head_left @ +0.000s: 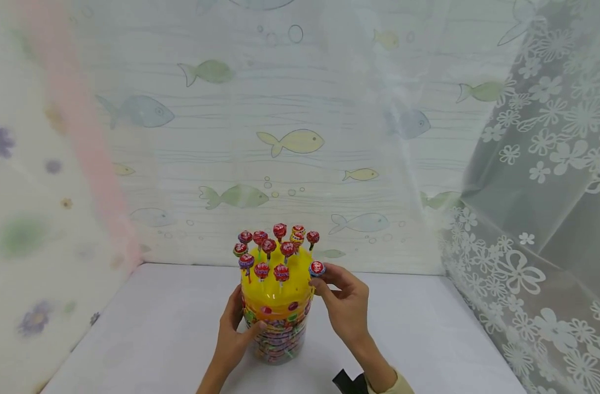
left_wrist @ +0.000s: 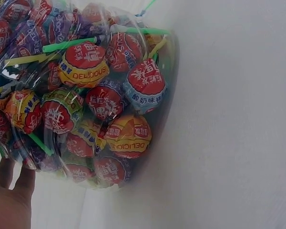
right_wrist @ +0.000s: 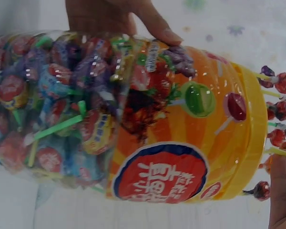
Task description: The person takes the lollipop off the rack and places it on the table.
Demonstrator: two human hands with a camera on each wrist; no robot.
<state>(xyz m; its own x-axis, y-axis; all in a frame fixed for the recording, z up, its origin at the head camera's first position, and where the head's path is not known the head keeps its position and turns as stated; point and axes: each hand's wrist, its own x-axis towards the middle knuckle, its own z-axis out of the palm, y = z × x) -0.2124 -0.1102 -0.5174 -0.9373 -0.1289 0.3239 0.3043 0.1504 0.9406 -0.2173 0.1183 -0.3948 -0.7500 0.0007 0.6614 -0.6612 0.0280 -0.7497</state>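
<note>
A clear plastic jar (head_left: 280, 342) full of wrapped lollipops stands upright on the table, its yellow lid (head_left: 275, 290) on top. Several lollipops (head_left: 268, 246) stick up from the lid by their sticks. My left hand (head_left: 233, 334) grips the jar's left side, thumb across the front. At the lid's right edge, my right hand (head_left: 348, 303) pinches a lollipop (head_left: 316, 268) with a red and blue wrapper between thumb and fingers. An orange label (right_wrist: 181, 129) with fruit and candy pictures wraps the upper jar. In the left wrist view, loose lollipops (left_wrist: 128, 136) show through the ribbed wall.
The white table (head_left: 172, 323) spreads out around the jar. Behind it hangs a pale curtain (head_left: 300, 180) printed with fish. A sheer curtain with white flowers (head_left: 541, 262) is at the right, and a flowered cloth (head_left: 29, 235) hangs at the left.
</note>
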